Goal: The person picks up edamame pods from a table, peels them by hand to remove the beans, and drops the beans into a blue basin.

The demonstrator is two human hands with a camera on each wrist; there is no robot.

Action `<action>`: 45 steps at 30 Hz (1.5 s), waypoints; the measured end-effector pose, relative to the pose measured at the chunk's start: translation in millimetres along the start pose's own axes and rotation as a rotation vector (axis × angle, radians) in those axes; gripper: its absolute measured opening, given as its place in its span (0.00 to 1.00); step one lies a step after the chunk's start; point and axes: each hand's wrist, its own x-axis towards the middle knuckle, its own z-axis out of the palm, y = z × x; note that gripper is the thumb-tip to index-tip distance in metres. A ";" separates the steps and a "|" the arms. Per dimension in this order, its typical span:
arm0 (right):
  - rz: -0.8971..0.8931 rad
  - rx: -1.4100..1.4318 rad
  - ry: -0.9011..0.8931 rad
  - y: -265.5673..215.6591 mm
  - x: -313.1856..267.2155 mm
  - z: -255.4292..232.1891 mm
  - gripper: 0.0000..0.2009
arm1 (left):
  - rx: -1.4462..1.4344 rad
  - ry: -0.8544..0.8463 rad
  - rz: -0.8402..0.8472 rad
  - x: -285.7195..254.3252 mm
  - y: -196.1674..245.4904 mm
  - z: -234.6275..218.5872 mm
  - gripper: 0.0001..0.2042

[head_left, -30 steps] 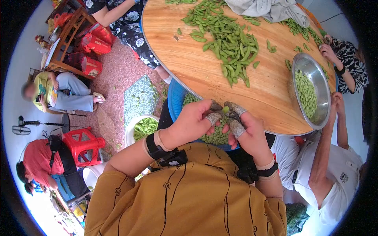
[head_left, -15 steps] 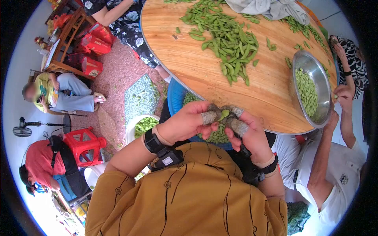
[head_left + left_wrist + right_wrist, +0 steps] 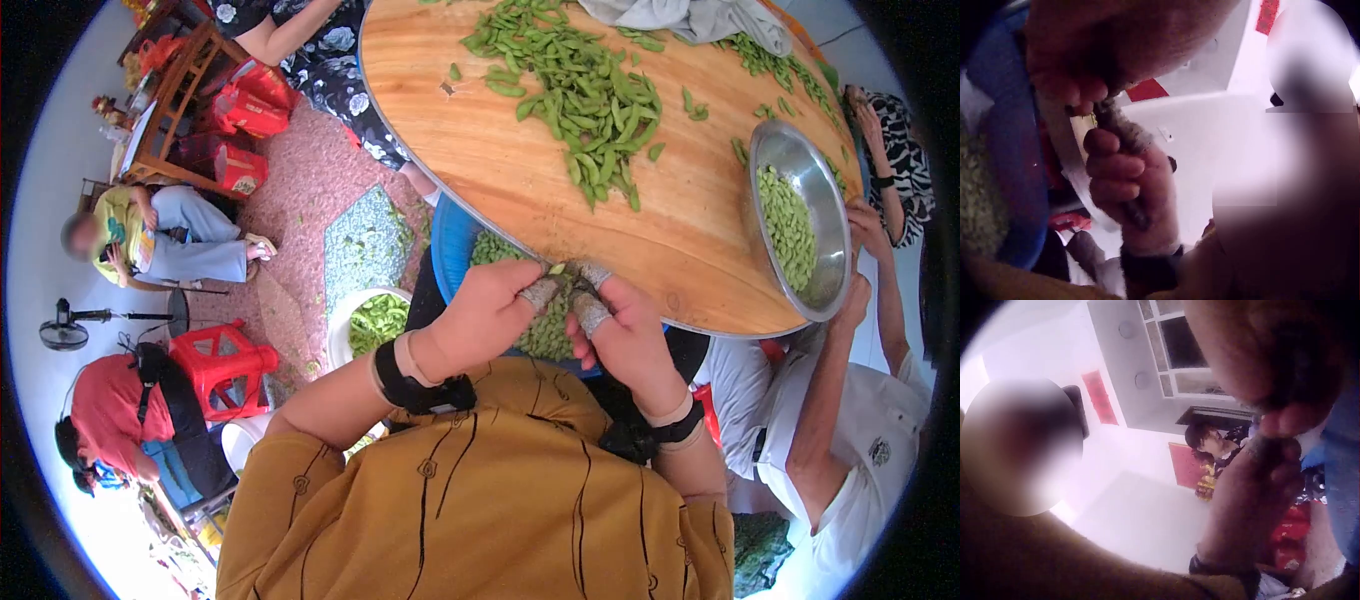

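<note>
In the head view the left hand [image 3: 490,308] and right hand [image 3: 628,335] meet at the table's near edge, thumbs and fingertips wrapped in grey tape. Between their tips shows a small green pod [image 3: 557,269], pinched from both sides. Right below is a blue basin [image 3: 453,240] of shelled green beans [image 3: 545,332]. The left wrist view has the right hand [image 3: 1135,181] with its lower fingers curled. Dark and blurred in the right wrist view, the left hand [image 3: 1247,494] touches the other hand's fingertips.
Green pods [image 3: 600,110] lie piled on the round wooden table [image 3: 450,130]. A steel bowl [image 3: 825,190] of beans stands at its right edge, a grey cloth [image 3: 700,25] at the far side. A white bucket [image 3: 340,330] of pods is left. Other people sit around.
Both hands stay together over the basin while their fingertips shift around the pod. The camera view has moved slightly. At the right, another person's hand has shifted beside the steel bowl.
</note>
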 end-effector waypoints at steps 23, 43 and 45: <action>-0.547 -1.118 0.220 12.0 -3.7 12.7 0.09 | 0.201 -0.069 -0.138 -33.8 -22.4 -20.7 0.03; -0.494 -0.842 0.505 -16.5 21.8 -27.7 0.11 | 1.013 -0.288 -0.386 -96.0 -55.8 -91.8 0.10; -0.484 -0.973 0.591 -27.8 41.8 -41.6 0.11 | 0.937 -0.260 -0.353 -92.3 -43.3 -93.2 0.11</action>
